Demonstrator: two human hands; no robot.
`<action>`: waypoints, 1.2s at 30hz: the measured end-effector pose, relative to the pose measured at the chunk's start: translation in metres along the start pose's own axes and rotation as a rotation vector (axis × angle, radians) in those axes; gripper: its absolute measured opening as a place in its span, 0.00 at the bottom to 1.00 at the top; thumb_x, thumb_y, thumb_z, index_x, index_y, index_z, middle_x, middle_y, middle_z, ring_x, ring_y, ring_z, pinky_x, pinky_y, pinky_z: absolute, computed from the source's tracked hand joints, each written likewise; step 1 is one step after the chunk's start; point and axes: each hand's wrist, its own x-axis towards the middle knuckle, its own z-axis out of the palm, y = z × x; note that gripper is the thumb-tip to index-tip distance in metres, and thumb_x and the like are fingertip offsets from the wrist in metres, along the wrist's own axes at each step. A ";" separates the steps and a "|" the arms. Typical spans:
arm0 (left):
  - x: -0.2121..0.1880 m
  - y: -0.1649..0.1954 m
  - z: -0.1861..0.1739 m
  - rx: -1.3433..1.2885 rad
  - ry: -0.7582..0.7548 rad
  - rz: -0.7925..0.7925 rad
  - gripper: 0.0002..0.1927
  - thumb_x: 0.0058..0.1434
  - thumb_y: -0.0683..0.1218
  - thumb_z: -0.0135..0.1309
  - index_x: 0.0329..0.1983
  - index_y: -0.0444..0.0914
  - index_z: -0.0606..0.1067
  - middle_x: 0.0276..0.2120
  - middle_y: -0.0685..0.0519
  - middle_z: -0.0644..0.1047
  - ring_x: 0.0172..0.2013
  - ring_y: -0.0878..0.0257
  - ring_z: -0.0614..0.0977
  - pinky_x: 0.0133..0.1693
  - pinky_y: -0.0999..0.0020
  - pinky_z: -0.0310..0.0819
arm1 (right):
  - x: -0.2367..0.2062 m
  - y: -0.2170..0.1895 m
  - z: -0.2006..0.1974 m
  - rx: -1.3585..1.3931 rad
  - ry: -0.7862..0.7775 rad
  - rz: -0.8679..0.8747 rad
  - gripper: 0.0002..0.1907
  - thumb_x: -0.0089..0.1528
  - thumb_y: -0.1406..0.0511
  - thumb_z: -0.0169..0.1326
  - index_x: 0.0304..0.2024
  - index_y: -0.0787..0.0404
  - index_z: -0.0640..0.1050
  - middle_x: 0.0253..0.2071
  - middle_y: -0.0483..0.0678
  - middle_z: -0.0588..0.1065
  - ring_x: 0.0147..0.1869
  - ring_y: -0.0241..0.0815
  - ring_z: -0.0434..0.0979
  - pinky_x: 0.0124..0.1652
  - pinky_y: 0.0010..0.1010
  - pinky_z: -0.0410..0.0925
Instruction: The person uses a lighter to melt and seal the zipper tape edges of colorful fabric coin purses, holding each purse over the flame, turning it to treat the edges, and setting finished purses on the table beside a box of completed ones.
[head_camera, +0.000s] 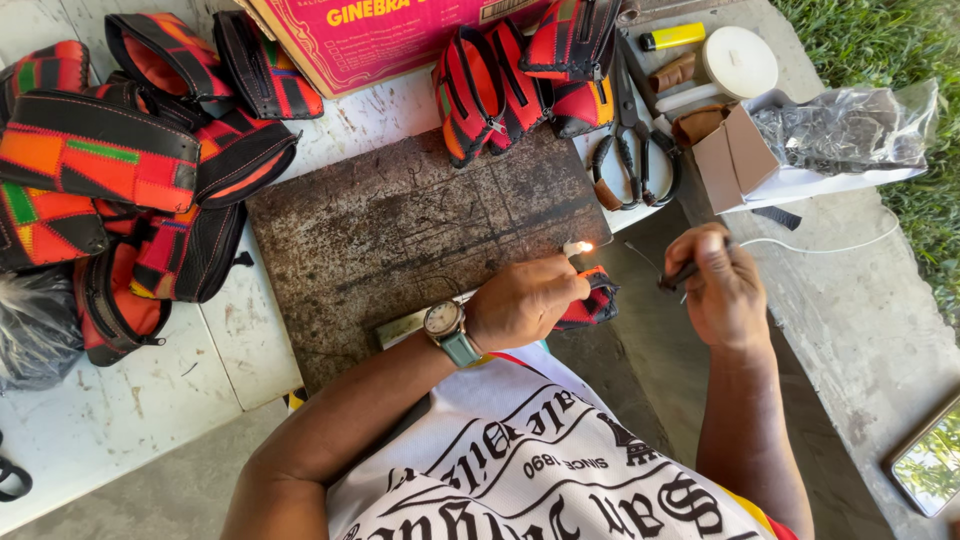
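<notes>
Two hands: left hand (525, 300) grips one pouch (597, 300) and a lit flame (583, 246) — right hand (718, 285) pinches a dark tool (680, 275). One scissors (632, 150); open box (735, 155) beside a plastic bag (850, 125).

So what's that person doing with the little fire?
A person sits at a worn dark board. Their left hand holds a small red and black pouch beside a tiny flame. Their right hand grips a thin dark tool. More colourful pouches lie piled nearby, with scissors.

scissors (633, 160) – 1 | yellow lighter (672, 37) – 1 | wristwatch (447, 328) – 1
</notes>
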 end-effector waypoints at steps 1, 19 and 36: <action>-0.001 0.002 0.000 0.050 -0.028 0.026 0.09 0.65 0.36 0.53 0.46 0.40 0.71 0.35 0.50 0.73 0.36 0.50 0.78 0.39 0.56 0.73 | 0.000 -0.003 0.003 -0.120 0.012 0.076 0.19 0.73 0.54 0.48 0.45 0.66 0.75 0.37 0.48 0.72 0.40 0.36 0.69 0.42 0.27 0.63; -0.007 0.024 -0.004 -0.131 0.000 -0.181 0.05 0.67 0.37 0.53 0.44 0.38 0.72 0.32 0.50 0.75 0.32 0.55 0.80 0.35 0.62 0.73 | -0.012 -0.015 0.046 -0.494 -0.252 0.000 0.07 0.62 0.67 0.61 0.37 0.66 0.81 0.32 0.43 0.81 0.35 0.28 0.77 0.36 0.22 0.72; 0.000 -0.001 0.005 -0.044 0.166 -0.193 0.04 0.67 0.36 0.50 0.43 0.37 0.72 0.34 0.45 0.77 0.37 0.45 0.80 0.39 0.56 0.74 | 0.006 0.002 0.004 0.287 0.049 -0.059 0.22 0.76 0.54 0.45 0.34 0.63 0.71 0.39 0.52 0.69 0.37 0.41 0.69 0.40 0.37 0.69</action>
